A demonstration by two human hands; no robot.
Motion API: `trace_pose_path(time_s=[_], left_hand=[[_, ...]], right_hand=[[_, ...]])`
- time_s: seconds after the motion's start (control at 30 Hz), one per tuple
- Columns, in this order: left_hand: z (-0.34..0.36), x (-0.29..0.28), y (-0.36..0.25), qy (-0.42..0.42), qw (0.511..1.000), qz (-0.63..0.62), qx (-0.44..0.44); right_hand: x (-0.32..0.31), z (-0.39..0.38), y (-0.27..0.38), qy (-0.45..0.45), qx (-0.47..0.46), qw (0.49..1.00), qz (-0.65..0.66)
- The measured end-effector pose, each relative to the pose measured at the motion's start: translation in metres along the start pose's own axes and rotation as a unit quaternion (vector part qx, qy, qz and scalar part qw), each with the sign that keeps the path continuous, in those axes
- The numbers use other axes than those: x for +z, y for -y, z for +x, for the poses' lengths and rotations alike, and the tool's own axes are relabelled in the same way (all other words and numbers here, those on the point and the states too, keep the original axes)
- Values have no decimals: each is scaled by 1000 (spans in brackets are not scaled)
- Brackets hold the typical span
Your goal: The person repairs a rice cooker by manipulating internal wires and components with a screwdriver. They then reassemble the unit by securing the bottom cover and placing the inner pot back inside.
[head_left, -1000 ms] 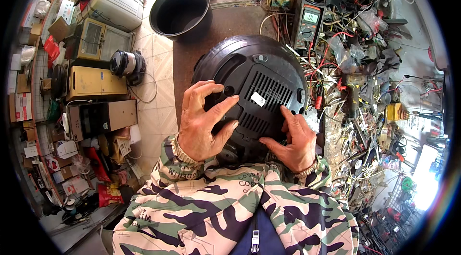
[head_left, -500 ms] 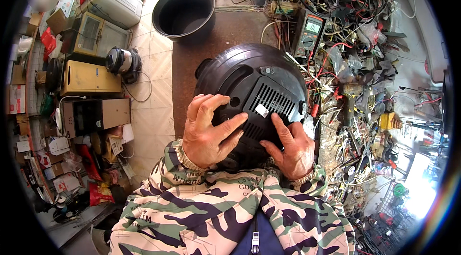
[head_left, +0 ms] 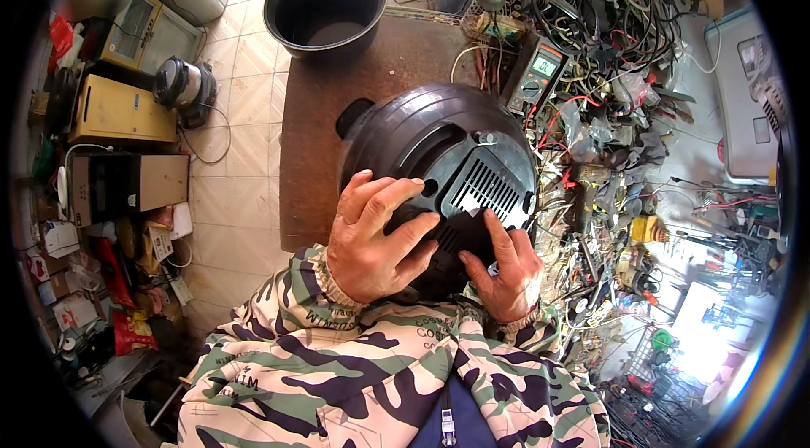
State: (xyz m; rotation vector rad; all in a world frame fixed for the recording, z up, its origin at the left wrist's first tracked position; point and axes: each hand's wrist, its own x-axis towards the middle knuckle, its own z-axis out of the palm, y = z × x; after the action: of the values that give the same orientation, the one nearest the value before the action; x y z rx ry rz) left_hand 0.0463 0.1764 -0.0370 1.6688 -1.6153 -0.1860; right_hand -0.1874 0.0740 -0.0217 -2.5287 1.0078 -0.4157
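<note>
A round black electric cooker body (head_left: 413,123) is tipped up on the bench in front of me, its vented base turned towards me. A slotted vent panel (head_left: 486,189) sits in the base, with a round hole to its left. My left hand (head_left: 371,237) rests on the left side of the base, fingers spread and bent. On the right, my right hand (head_left: 509,275) touches the base near the lower edge of the vent with the index finger, thumb held apart. Both hands look open, with nothing in them. The cooker's lower part is hidden behind my hands and jacket.
An empty dark inner pot (head_left: 325,47) stands at the far left of the brown bench (head_left: 316,127). To the right lie a multimeter (head_left: 536,77) and dense heaps of cables (head_left: 591,35) and tools. Another cooker (head_left: 187,87) stands on the tiled floor at left.
The view has shifted a little. The cooker's base appears tilted slightly differently, and the white patch on the vent no longer shows. Both hands keep nearly the same places on it.
</note>
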Motion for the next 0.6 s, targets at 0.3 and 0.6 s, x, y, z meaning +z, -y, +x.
trace_pose_path(time_s=[0.3,0.6], left_hand=[[-4,1,5,16,1000,-17,4],[-8,2,10,25,998,-53,-7]], right_hand=[[6,-16,11,-13,142,989,27],[9,-20,42,-5,312,932,185]])
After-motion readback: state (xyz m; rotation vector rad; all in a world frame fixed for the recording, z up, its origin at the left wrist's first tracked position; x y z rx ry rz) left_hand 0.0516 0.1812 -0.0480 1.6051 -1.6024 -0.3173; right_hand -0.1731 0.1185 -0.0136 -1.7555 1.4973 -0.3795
